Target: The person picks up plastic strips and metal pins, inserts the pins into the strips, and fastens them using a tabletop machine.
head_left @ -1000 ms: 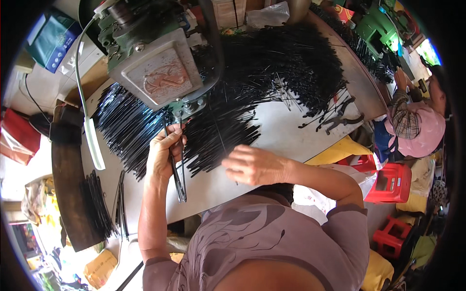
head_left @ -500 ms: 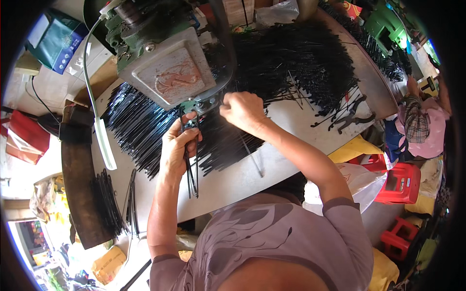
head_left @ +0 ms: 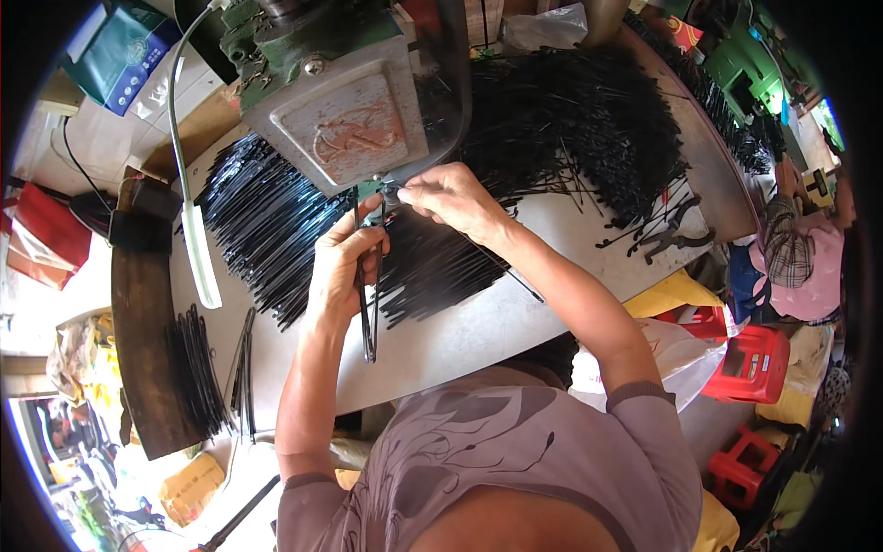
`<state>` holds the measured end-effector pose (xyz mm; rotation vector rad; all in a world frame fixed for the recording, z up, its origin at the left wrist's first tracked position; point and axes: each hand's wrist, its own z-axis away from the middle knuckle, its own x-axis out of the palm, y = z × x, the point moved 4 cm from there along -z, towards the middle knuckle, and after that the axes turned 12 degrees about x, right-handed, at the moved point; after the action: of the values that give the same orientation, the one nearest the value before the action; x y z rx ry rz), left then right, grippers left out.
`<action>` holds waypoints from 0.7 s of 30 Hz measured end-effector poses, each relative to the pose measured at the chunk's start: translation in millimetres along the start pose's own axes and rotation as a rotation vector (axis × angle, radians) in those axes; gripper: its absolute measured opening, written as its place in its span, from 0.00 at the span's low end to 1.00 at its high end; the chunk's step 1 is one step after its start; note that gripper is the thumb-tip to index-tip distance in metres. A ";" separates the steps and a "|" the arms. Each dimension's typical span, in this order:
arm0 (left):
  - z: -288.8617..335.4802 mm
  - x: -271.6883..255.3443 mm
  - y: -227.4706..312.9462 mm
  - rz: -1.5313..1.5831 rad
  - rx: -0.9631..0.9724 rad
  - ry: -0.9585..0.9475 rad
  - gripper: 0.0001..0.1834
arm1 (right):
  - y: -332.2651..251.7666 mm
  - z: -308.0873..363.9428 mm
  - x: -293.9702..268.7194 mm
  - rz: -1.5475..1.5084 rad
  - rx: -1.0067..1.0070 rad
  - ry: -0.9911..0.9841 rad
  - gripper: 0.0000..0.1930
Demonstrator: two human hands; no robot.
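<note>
Beneath the lower tip of the green-bodied machine, I have both hands close together. My left hand grasps a pair of thin black rods, their lower ends pointing back toward the torso. My right hand is pinched together just beside that tip; it appears to grip a single thin black rod, which slants out below the wrist, though the pinched end itself is hidden. To do this well, I'd brace the left grip, bring the ends together squarely and keep fingertips out from under the tip.

For moving, I judge the best room to be the pale strip of desk between the layered black rods and the near edge, which slants up to the right. Leftward, the hanging white tube limits the swing; rightward, dark pliers lie near the desk's corner. Trailing rod ends could snag on the layer beneath.
</note>
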<state>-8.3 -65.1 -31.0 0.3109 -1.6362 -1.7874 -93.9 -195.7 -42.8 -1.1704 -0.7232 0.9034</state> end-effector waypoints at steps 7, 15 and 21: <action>0.0 2.4 1.0 -0.015 -0.002 0.031 0.20 | -7.0 3.2 4.3 -0.075 0.007 -0.026 0.10; -6.4 2.7 -3.1 -0.040 0.039 0.013 0.20 | -1.9 -1.9 5.2 -0.084 0.001 -0.042 0.10; -5.7 3.4 -2.8 -0.099 0.070 -0.007 0.21 | -1.9 -1.1 7.2 -0.101 0.078 -0.010 0.09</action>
<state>-8.3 -71.7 -33.8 0.4245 -1.7179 -1.8086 -89.2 -190.1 -41.1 -1.0515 -0.7421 0.8460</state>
